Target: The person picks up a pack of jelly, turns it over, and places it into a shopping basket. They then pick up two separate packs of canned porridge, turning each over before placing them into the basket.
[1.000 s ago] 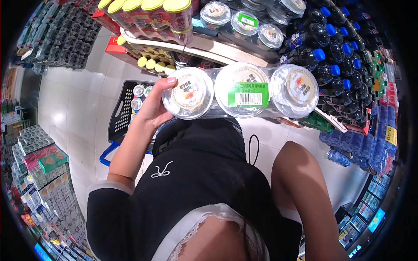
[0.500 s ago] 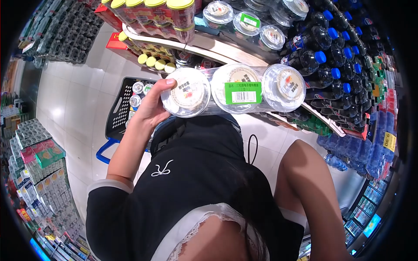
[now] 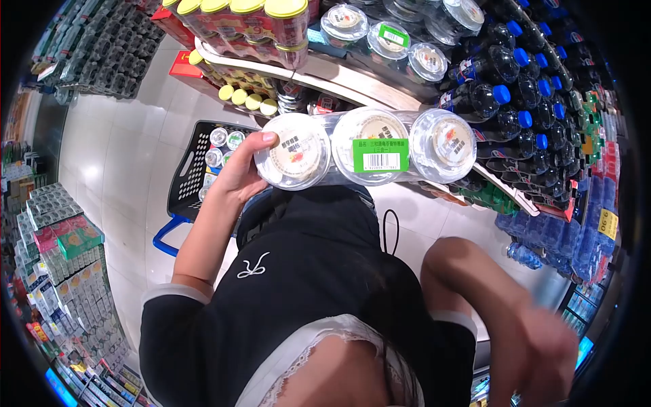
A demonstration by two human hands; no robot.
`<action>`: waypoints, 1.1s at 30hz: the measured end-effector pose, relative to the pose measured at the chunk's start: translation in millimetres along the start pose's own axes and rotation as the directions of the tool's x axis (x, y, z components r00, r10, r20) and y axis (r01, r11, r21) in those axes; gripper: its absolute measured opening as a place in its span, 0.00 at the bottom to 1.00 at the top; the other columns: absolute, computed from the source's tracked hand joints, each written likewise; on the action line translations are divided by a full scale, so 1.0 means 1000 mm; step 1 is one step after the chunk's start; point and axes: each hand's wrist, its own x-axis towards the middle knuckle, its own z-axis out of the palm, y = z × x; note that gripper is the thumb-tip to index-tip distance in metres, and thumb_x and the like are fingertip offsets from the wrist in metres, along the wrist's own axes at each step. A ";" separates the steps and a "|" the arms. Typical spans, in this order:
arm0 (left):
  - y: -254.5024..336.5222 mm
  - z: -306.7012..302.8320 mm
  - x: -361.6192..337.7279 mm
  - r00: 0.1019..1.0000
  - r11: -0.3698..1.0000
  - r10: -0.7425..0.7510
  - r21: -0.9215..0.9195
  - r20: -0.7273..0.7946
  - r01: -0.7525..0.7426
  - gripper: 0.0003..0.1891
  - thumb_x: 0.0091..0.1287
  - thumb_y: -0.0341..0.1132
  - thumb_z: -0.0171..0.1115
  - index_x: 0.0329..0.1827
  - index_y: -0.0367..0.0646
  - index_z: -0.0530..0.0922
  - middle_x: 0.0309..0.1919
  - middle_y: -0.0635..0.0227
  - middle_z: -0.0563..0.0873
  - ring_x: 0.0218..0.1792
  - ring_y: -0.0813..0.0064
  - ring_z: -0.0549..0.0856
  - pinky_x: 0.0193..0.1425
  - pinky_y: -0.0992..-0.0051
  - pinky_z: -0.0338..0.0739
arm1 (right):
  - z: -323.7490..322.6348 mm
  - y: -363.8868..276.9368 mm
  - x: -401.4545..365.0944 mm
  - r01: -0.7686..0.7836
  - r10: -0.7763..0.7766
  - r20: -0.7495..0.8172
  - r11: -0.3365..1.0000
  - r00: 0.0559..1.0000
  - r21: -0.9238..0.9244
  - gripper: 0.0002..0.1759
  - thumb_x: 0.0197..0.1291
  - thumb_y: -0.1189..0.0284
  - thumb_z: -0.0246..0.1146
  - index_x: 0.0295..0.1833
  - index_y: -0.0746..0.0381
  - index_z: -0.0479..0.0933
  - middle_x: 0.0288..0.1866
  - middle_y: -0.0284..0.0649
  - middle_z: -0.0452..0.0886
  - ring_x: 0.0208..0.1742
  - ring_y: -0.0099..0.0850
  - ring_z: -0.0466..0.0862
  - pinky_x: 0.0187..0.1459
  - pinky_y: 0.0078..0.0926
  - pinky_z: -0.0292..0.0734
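Note:
My left hand (image 3: 245, 166) grips the left end of a clear-wrapped three-pack of lidded plastic cups (image 3: 369, 152), thumb on top and fingers hidden beneath. The round lids face up, and a green barcode label sits on the middle one. The pack is held level in front of my waist. My right hand (image 3: 546, 353) is raised on a bent arm at the lower right, away from the pack and smeared by motion, so its fingers cannot be made out.
A black shopping basket (image 3: 182, 176) with a blue handle (image 3: 166, 234) stands at left, holding several cups. Ahead is a shelf (image 3: 339, 74) with yellow-lidded containers (image 3: 247, 27), similar cup packs (image 3: 388, 39) and blue-capped dark bottles (image 3: 485, 98). Stacked cartons (image 3: 74, 271) line the left.
My right arm has bent, bringing the hand into view at the lower right. The cup pack stays in my left hand, shifted only slightly downward.

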 end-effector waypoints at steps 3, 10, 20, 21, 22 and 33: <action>0.001 -0.004 -0.008 0.999 0.999 0.030 0.046 -0.042 -0.028 0.29 0.54 0.36 0.60 0.56 0.28 0.65 0.50 0.52 0.76 0.51 0.65 0.78 0.58 0.68 0.72 | -0.034 0.005 -0.115 -0.532 0.489 -0.300 0.843 0.819 -0.079 0.10 0.60 0.66 0.50 0.34 0.62 0.65 0.27 0.35 0.70 0.28 0.22 0.70 0.27 0.13 0.63; 0.006 -0.017 0.002 0.995 0.981 0.010 0.195 -0.098 0.010 0.31 0.51 0.33 0.62 0.59 0.32 0.63 0.49 0.56 0.76 0.51 0.69 0.77 0.58 0.70 0.71 | -0.001 -0.053 -0.255 -0.780 0.899 -0.176 -0.234 -0.400 0.580 0.41 0.61 0.43 0.40 0.69 0.62 0.46 0.69 0.45 0.54 0.69 0.42 0.56 0.68 0.42 0.50; -0.010 -0.020 0.035 0.985 0.874 0.150 0.477 -0.090 -0.089 0.39 0.58 0.52 0.60 0.67 0.47 0.52 0.57 0.55 0.67 0.57 0.65 0.69 0.60 0.70 0.63 | -0.027 -0.056 -0.266 -0.597 0.827 -0.099 -0.311 -0.553 0.740 0.31 0.62 0.66 0.50 0.64 0.72 0.50 0.62 0.56 0.60 0.63 0.45 0.64 0.65 0.47 0.57; -0.015 -0.024 0.040 0.985 0.876 0.148 0.474 -0.088 -0.090 0.39 0.58 0.52 0.60 0.67 0.47 0.52 0.57 0.55 0.67 0.57 0.65 0.69 0.60 0.70 0.63 | -0.027 -0.054 -0.263 -0.595 0.821 -0.124 -0.292 -0.558 0.749 0.31 0.61 0.66 0.50 0.63 0.72 0.51 0.62 0.56 0.61 0.63 0.45 0.64 0.65 0.47 0.57; -0.020 -0.026 0.045 0.973 0.892 0.203 0.430 -0.109 -0.138 0.39 0.59 0.53 0.59 0.67 0.47 0.51 0.57 0.56 0.67 0.57 0.65 0.69 0.60 0.70 0.63 | -0.026 -0.053 -0.259 -0.598 0.821 -0.126 -0.291 -0.557 0.747 0.31 0.61 0.66 0.50 0.63 0.72 0.51 0.62 0.56 0.61 0.63 0.45 0.64 0.65 0.47 0.57; -0.029 -0.043 0.132 0.946 0.959 0.282 0.051 -0.158 -0.277 0.29 0.64 0.53 0.52 0.57 0.37 0.67 0.54 0.65 0.75 0.58 0.72 0.70 0.65 0.68 0.59 | -0.025 -0.007 -0.290 -0.569 0.787 -0.170 -0.261 -0.593 0.780 0.31 0.59 0.64 0.55 0.64 0.64 0.54 0.62 0.47 0.62 0.63 0.43 0.64 0.65 0.47 0.57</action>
